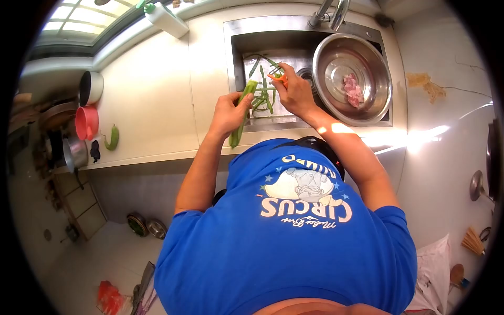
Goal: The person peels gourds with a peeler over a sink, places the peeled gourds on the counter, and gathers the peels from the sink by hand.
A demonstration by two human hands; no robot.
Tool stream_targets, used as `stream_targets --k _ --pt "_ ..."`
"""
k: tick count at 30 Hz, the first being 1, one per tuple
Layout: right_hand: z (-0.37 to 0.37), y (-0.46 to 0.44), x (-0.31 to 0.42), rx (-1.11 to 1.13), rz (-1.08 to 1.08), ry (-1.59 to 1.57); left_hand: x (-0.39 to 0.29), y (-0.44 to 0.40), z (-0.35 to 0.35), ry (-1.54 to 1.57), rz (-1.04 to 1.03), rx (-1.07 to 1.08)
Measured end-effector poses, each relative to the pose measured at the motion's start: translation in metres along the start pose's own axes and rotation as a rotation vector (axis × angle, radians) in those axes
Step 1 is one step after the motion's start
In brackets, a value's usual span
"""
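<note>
My left hand (229, 114) is closed around a long green gourd (237, 132), held slantwise over the sink's near left edge. Its upper part is pale green, with lengthwise stripes lower down. An orange-handled peeler (279, 79) is gripped in my right hand (297, 93), just to the right of the gourd's top end and apart from it. Below both hands, several strips of green peel (265, 100) lie scattered on the bottom of the metal sink (252, 22).
A steel bowl (336, 55) with pieces of pink raw meat (353, 90) stands in the sink's right side, under the faucet (338, 14). On the left counter are another green vegetable (113, 137), a red-pink container (86, 123) and a pot (92, 87). A white bottle (167, 21) stands at the back.
</note>
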State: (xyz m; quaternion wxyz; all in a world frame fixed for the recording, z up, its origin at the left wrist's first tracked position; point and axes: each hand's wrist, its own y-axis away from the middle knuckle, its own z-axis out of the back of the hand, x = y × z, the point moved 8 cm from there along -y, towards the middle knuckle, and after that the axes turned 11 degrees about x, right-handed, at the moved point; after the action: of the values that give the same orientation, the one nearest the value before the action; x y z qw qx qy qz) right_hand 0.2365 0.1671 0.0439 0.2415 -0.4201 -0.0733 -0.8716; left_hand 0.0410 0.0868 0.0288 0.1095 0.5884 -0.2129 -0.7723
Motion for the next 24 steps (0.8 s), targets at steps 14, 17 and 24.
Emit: stream_targets --k 14,17,24 --pt "-0.032 0.046 -0.065 0.184 -0.203 -0.093 0.094 -0.007 0.082 0.867 0.080 -0.146" --pt "-0.031 0.049 -0.066 0.237 -0.228 -0.125 0.124 -0.018 0.103 0.932 0.094 -0.338" --pt "-0.046 0.043 -0.058 0.302 -0.207 -0.176 0.109 -0.053 0.152 0.982 0.048 -0.624"
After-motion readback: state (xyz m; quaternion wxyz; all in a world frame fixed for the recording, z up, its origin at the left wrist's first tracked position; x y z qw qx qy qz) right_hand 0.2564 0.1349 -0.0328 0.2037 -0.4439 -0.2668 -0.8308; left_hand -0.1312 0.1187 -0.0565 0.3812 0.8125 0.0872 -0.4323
